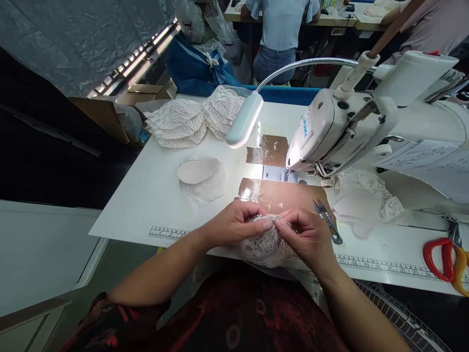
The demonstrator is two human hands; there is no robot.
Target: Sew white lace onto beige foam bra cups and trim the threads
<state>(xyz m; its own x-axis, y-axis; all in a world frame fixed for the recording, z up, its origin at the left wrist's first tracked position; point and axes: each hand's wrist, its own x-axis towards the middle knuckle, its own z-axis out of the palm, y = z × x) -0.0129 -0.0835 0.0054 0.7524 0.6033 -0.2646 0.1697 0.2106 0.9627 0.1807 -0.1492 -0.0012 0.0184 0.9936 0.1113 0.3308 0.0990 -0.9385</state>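
Observation:
Both hands pinch the top edge of a white lace piece [266, 248], cup-like in shape, at the front edge of the table. My left hand [244, 222] grips it from the left, thumb and fingers pressed together. From the right, my right hand [306, 234] holds the same edge, its fingertips almost touching the left thumb. The lace bulges below the fingers and hangs slightly over the table edge. Thread snips [328, 222] lie just right of my right hand. Beyond the hands stands a white sewing machine [330, 122] with its needle area lit.
Stacked lace pieces [179, 122] lie at the back left, with a pale oval pad [200, 171] nearer. More lace and fabric [366, 200] sits right of the needle. Red-and-orange-handled scissors [445, 259] rest at the right edge. A lamp [245, 120] overhangs the table [139, 195]. Another person [280, 29] sits beyond.

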